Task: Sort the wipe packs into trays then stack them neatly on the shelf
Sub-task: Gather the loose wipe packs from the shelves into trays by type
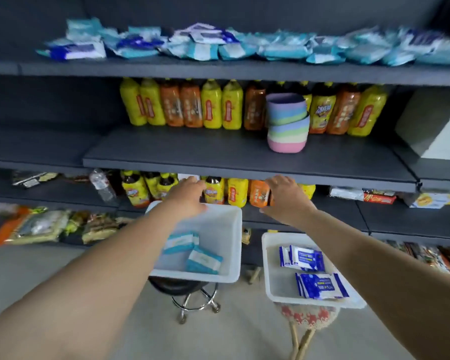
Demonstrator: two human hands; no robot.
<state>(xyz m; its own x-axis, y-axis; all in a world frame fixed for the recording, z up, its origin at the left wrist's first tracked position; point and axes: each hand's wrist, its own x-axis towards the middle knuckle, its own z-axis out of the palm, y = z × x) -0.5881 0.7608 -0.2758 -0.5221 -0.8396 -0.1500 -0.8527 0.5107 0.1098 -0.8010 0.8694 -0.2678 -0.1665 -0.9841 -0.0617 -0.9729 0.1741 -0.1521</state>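
Fingers of both my hands are extended and loosely apart, gripping nothing. My left hand (190,194) sits at centre frame, over the far rim of the left tray (233,255); my right hand (283,197) is just right of centre, in front of the lower row of bottles (238,192) — whether either touches anything I cannot tell, as both are motion-blurred.

Left tray, lower centre: white, resting on a black stool (192,292) with a chrome base, holding two light-blue wipe packs (204,261) lying flat, near each other. Right tray (266,268), lower right of centre: white, resting on a patterned stool (308,317), holding dark-blue wipe packs (321,285) in two small groups, one behind the other.

Top shelf (218,70), across the upper frame: an unsorted heap of wipe packs (218,45), light-blue and dark-blue mixed, overlapping from left to right edge.

Middle shelf (218,157): a row of yellow and orange bottles (218,106) at the back; in front, right of centre, two pastel striped cups (287,133), the upper one tilted on the lower. A white box (442,131) stands at the right edge.

Lower left of frame — assorted snack bags (37,226) on the low shelves.
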